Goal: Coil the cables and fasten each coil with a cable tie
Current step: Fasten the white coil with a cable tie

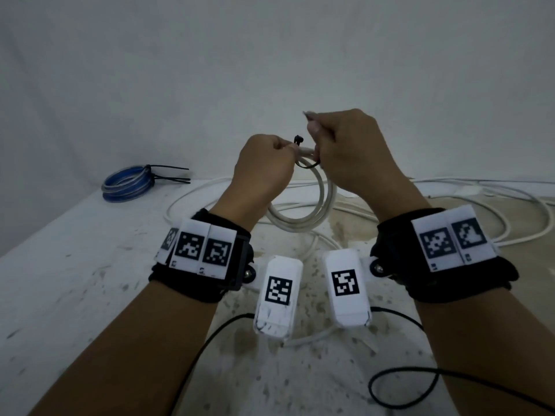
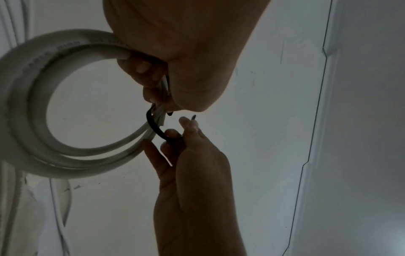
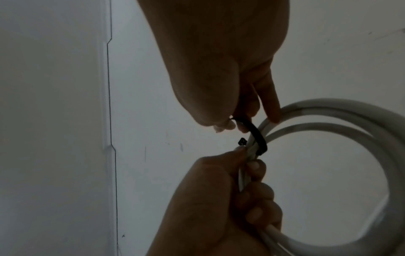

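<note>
My left hand (image 1: pixel 286 150) grips a white cable coil (image 1: pixel 300 219) at its top, so the loops hang above the table. In the left wrist view its fingers (image 2: pixel 142 67) curl round the coil (image 2: pixel 26 104). A black cable tie (image 1: pixel 307 165) bends under the strands beside that grip, and its square head (image 1: pixel 298 140) sticks up by my left thumb. My right hand (image 1: pixel 315 130) pinches the tie's tail end. In the right wrist view the tie (image 3: pixel 258 136) crosses the coil (image 3: pixel 350 112) between both hands, with its head (image 3: pixel 242 142) free.
A blue cable coil (image 1: pixel 129 183) bound with black ties lies at the back left of the white table (image 1: pixel 75 280). Loose white cables (image 1: pixel 495 202) sprawl across the back and right. Black camera leads (image 1: pixel 420 382) trail near the front. A pale wall stands behind.
</note>
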The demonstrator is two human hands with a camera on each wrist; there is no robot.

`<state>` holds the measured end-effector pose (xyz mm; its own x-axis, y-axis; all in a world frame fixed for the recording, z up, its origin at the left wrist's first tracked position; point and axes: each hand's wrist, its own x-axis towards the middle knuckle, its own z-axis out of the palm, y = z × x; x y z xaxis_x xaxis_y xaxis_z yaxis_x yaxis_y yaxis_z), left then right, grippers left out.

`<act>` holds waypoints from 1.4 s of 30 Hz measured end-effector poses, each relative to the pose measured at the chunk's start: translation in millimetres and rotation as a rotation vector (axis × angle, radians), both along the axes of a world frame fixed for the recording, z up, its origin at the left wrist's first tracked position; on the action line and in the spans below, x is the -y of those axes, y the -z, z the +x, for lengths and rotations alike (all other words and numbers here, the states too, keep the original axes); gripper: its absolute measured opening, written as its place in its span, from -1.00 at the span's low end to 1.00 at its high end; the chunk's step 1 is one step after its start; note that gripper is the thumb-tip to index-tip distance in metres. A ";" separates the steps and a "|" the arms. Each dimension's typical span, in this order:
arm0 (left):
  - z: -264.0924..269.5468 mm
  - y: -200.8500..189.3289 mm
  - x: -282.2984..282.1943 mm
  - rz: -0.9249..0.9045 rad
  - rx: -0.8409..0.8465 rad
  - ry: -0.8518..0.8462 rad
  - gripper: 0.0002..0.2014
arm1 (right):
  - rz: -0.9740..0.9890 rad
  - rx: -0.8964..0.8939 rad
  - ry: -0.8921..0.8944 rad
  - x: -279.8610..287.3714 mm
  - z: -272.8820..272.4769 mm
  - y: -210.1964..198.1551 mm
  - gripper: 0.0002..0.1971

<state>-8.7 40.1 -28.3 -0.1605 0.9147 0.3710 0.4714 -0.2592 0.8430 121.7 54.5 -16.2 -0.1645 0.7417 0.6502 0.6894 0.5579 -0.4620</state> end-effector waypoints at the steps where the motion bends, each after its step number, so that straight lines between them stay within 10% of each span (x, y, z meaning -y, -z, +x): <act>1: 0.4 0.8 -0.1 0.000 -0.004 -0.005 -0.81 | -0.012 0.027 0.009 2.1 1.6 -1.9 -0.73; 42: 7.7 6.0 -1.9 0.097 -0.327 0.019 -0.85 | -0.080 0.070 0.268 9.4 3.5 -10.0 -0.79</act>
